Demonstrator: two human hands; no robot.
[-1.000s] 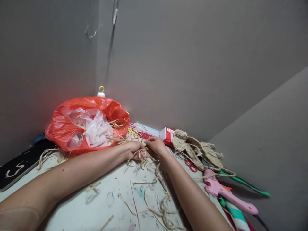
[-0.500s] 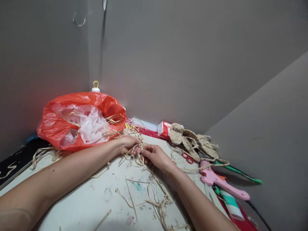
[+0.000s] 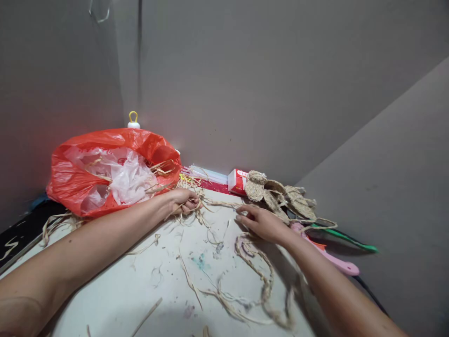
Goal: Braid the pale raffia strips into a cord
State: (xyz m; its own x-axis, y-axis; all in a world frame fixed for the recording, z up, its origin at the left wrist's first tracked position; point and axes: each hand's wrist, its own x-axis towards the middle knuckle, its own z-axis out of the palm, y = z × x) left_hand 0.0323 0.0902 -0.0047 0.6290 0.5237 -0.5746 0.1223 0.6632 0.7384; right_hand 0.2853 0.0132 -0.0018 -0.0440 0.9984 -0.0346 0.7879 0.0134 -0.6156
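Note:
My left hand (image 3: pixel 185 202) is closed around pale, dry straw-like strands (image 3: pixel 203 216), whose loose ends stick out beneath the fist. To its right, my right hand (image 3: pixel 261 222) is stretched over the table with thumb and forefinger apart; its lower fingers are hidden. One thin strand spans the space between the two hands. Just below my right hand lies a twisted straw cord (image 3: pixel 266 276), curving toward the table's near side and partly blurred.
A red plastic bag (image 3: pixel 73 173) with white plastic and straw inside stands at the left. Woven straw pieces (image 3: pixel 273 192) lie at the back right beside a red-and-white box (image 3: pixel 237 181). A pink-handled tool (image 3: pixel 342 264) lies right of my forearm, near a grey wall (image 3: pixel 224 93).
My right hand has moved right, away from my left hand, and its thumb and forefinger have parted. The twisted cord has shifted right too. My left hand stays closed on the strands.

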